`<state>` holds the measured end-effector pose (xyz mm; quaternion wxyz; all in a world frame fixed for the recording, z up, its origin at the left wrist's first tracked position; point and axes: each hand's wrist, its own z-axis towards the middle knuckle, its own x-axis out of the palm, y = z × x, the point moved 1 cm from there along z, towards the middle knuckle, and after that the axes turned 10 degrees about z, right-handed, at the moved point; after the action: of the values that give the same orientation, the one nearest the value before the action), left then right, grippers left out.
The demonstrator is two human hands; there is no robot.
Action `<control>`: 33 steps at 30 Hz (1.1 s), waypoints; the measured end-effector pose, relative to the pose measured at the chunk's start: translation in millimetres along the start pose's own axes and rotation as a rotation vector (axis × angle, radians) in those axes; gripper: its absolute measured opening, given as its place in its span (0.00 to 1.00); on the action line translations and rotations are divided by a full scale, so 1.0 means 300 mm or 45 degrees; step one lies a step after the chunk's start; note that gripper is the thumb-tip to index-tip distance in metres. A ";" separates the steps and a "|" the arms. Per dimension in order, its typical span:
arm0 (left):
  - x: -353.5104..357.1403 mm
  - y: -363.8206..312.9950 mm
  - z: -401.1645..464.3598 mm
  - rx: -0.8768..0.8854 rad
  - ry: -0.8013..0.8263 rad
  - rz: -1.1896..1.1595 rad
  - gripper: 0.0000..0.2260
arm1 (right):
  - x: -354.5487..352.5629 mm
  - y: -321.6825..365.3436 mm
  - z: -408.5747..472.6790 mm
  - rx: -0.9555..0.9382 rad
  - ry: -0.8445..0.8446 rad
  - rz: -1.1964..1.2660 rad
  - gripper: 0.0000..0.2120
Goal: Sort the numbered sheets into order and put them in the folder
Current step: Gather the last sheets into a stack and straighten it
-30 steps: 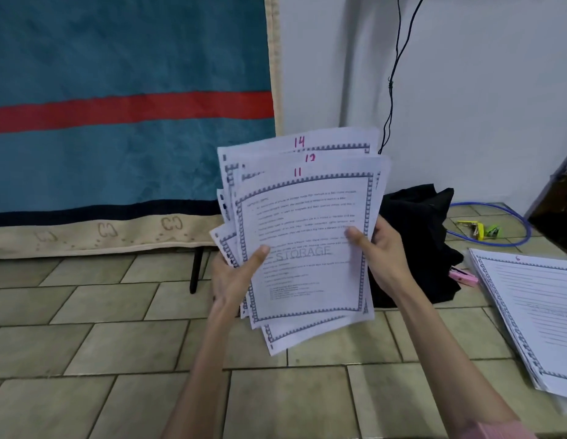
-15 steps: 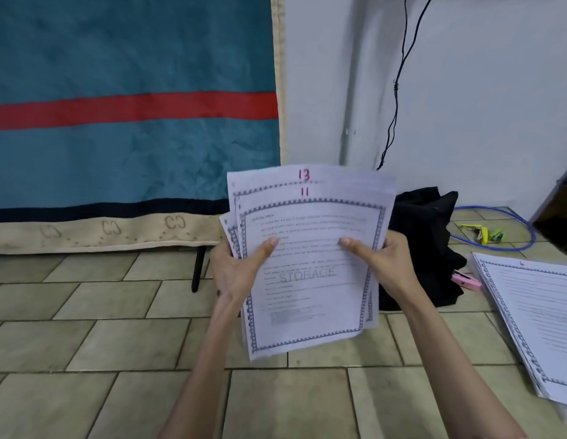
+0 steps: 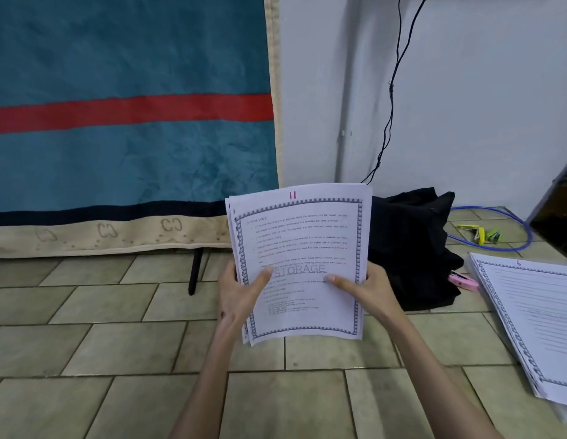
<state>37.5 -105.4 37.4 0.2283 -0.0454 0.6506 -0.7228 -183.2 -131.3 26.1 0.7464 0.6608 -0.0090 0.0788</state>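
Sheets squared for sorting

The stack of sheets [image 3: 302, 264], 11 on top, is gripped upright at both edges by the left hand [image 3: 239, 291] and right hand [image 3: 369, 289], apparently to align it.

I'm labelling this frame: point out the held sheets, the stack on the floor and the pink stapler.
held sheets [image 3: 302, 248]: head view, upper text area of front page marked 11.
stack on the floor [image 3: 535, 312]: head view, top sheet's middle.
pink stapler [image 3: 464, 282]: head view, its body.
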 end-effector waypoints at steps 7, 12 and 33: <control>0.015 0.082 -0.015 -0.217 0.160 -0.036 0.06 | 0.024 -0.033 -0.015 0.074 -0.029 0.194 0.18; 0.002 0.064 -0.026 -0.192 0.174 -0.121 0.04 | 0.034 -0.029 -0.010 0.010 -0.072 0.229 0.15; 0.041 0.178 -0.031 -0.252 0.196 -0.055 0.10 | 0.019 -0.084 -0.003 0.158 -0.052 0.136 0.13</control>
<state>37.7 -104.1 -18.0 0.1567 -0.0260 0.7332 -0.6612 -174.3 -132.8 1.8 0.6983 0.7059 -0.0544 0.1055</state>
